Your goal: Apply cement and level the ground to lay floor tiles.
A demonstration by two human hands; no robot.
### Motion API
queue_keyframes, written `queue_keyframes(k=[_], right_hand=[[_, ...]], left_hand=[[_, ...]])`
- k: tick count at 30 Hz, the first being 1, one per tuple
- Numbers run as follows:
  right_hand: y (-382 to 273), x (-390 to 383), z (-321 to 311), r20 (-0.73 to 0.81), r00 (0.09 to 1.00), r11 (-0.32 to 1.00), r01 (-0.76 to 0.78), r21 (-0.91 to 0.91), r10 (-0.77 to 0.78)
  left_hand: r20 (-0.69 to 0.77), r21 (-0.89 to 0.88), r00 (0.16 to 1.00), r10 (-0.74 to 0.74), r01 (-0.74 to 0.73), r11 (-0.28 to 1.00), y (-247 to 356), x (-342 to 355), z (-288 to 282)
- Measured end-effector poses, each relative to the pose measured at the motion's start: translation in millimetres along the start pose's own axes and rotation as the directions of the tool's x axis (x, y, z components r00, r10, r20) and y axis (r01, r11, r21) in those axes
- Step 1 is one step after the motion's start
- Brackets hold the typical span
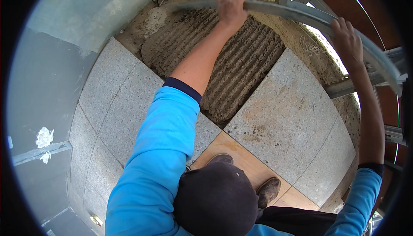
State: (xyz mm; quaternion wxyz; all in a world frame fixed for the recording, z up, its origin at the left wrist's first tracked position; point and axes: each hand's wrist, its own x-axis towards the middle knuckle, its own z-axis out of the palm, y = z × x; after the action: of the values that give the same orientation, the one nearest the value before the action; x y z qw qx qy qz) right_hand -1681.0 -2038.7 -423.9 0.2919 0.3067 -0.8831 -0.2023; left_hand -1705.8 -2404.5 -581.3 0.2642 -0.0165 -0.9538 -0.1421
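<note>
Both hands clamped on straightedge: left hand, right hand. Screeding ridged mortar btwn tiles. Next prob needs even pull, bar kept level w/ tiles.

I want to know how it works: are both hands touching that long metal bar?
Touching. The head view shows the left hand and right hand gripping the bar.

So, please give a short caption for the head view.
Both hands, left and right, grip a long grey metal straightedge over ridged grey mortar beside speckled grey granite tiles.
</note>
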Motion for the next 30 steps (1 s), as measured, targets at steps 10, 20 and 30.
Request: queue_keyframes(k=[10,20,30], right_hand=[[1.6,20.4,-20.8,-0.195,0.975,0.985,0.075,-0.154,-0.104],[-20.3,4.6,-13.1,-0.051,0.999,1.000,0.005,0.018,-0.004],[0.4,19.5,-65.6,0.428,0.894,0.884,-0.304,0.357,0.135]], left_hand=[[-0.271,-0.014,0.962,0.029,-0.034,0.999,-0.7,11.1,-32.2],[-0.127,0.028,0.992,0.002,0.002,1.000,-9.6,-23.5,-32.1],[0.163,-0.226,0.982,0.091,-0.053,0.973,-42.9,2.1,-72.1]])
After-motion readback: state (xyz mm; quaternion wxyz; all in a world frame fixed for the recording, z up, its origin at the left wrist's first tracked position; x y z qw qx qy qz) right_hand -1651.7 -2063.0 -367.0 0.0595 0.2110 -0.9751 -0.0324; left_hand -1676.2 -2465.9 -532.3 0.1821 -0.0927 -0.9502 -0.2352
